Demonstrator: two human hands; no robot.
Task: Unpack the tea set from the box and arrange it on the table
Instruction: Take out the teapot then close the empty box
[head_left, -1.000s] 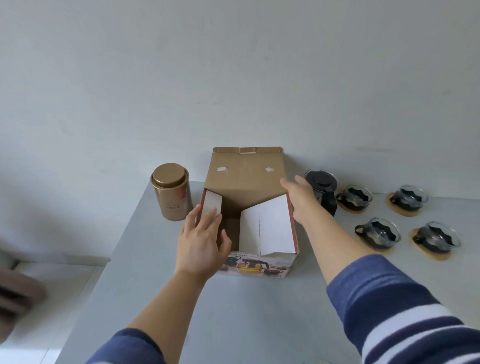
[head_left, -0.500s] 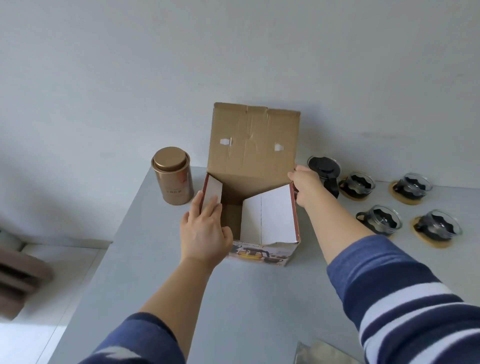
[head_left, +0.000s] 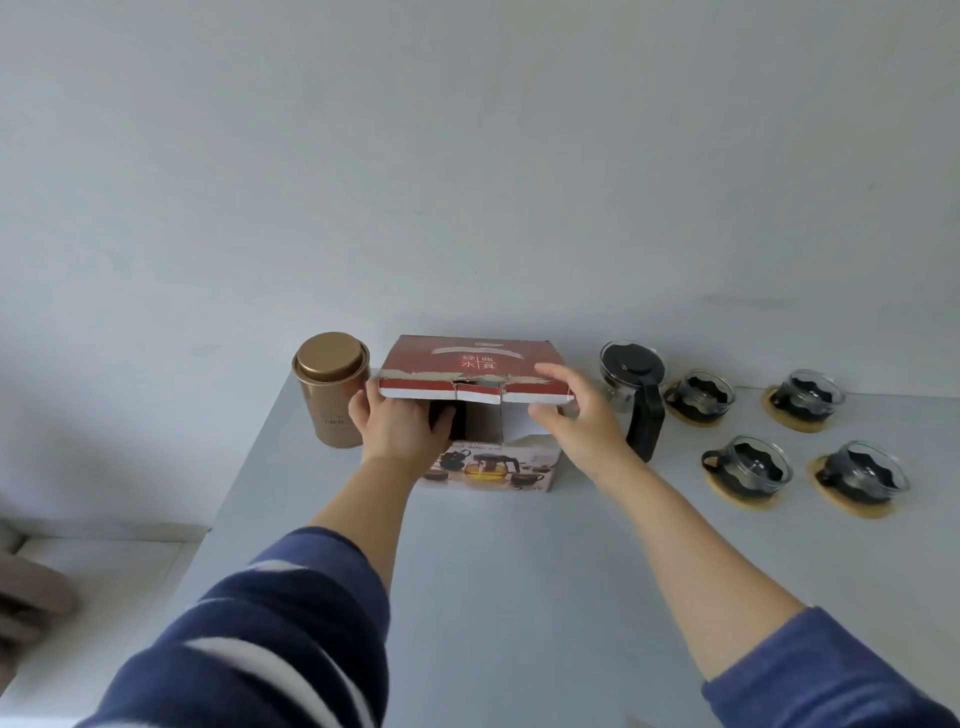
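The tea set box (head_left: 488, 470) stands at the back of the grey table, its red lid (head_left: 470, 364) folded down almost flat over the top. My left hand (head_left: 402, 423) presses the left side flap under the lid's front edge. My right hand (head_left: 576, 415) is at the lid's right front corner, fingers spread, thumb under the rim. Right of the box stands a glass teapot (head_left: 631, 389) with a black lid and handle. Several glass cups on round wooden coasters (head_left: 698, 397) (head_left: 805, 397) (head_left: 748, 465) (head_left: 865, 475) sit further right.
A gold tea tin (head_left: 332, 389) stands just left of the box, close to my left hand. The table's left edge (head_left: 234, 499) drops to a pale floor. A plain wall rises right behind the table. Bare tabletop (head_left: 519, 597) lies in front of the box.
The box lid stood upright half a second ago; it has swung forward and down over the opening. Both hands stayed at the box, the right one following the lid's corner.
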